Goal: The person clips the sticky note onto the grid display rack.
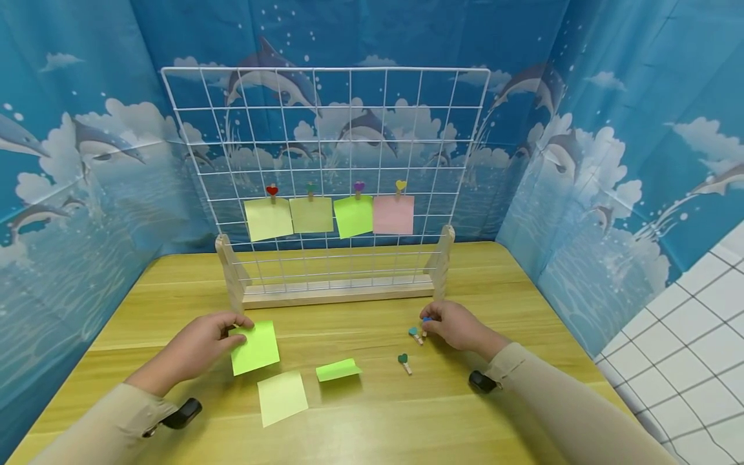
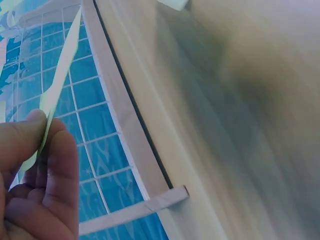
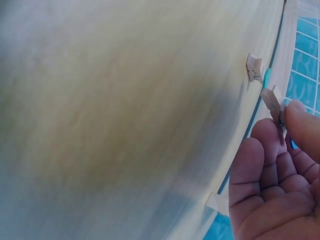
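Observation:
Between thumb and fingers my left hand (image 1: 200,345) pinches a bright green sticky note (image 1: 256,347) by its upper left corner, above the table. In the left wrist view the sticky note (image 2: 62,67) appears nearly edge-on. My right hand (image 1: 456,325) pinches a small wooden clothespin with a blue top (image 1: 427,319); its wooden part (image 3: 273,107) shows in the right wrist view. Just left of that hand lies a clothespin with a teal heart (image 1: 415,335). Nearer the front is a clothespin with a dark green heart (image 1: 404,363).
A white wire grid (image 1: 351,141) stands in a wooden base (image 1: 340,294) at the back. Several notes hang on it from heart clothespins, including a pink note (image 1: 393,215). A pale yellow note (image 1: 282,397) and a curled green note (image 1: 338,370) lie on the table (image 1: 372,426).

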`<state>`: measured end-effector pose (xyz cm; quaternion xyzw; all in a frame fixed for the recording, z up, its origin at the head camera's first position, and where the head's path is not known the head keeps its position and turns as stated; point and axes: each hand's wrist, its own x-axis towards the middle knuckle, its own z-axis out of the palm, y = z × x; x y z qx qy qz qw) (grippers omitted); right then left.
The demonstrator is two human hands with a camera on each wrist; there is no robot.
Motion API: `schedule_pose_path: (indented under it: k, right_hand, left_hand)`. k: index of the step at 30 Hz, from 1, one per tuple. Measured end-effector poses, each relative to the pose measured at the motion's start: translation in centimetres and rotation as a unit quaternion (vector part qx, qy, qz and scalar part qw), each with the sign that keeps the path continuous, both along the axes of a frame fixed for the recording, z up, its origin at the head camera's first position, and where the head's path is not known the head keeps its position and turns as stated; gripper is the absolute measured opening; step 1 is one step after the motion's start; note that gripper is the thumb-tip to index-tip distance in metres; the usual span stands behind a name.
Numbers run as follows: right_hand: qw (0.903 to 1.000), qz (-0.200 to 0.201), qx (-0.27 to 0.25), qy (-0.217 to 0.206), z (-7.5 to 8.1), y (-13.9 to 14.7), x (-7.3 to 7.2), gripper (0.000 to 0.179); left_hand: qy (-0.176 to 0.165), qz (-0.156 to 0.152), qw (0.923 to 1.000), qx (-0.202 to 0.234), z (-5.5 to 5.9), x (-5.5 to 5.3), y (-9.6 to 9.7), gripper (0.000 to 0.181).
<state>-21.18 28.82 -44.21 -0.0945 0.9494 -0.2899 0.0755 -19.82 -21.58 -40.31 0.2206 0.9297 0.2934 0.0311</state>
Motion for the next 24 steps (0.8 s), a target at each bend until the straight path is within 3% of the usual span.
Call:
schedule_pose_path:
  k: [8,15,24]
  right_hand:
    - [1.0000,0.002,0.002,0.000,-0.1,0.3,0.1,0.012]
    - [1.0000,0.004,-0.008,0.000,-0.1,0.5,0.2,0.009]
    - [0.9998,-0.012,-0.010,-0.011,0.0,1.1,0.5,0.010]
  left_hand:
    - [0.006,-0.006,0.9998,0.018,1.0,-0.8,1.9,0.023]
    - [0.038,-0.023,0.9985,0.031,2.5,-1.6,4.1,0.023]
    - [0.056,-0.030,0.9970,0.044,4.2,-2.9,7.1,0.030]
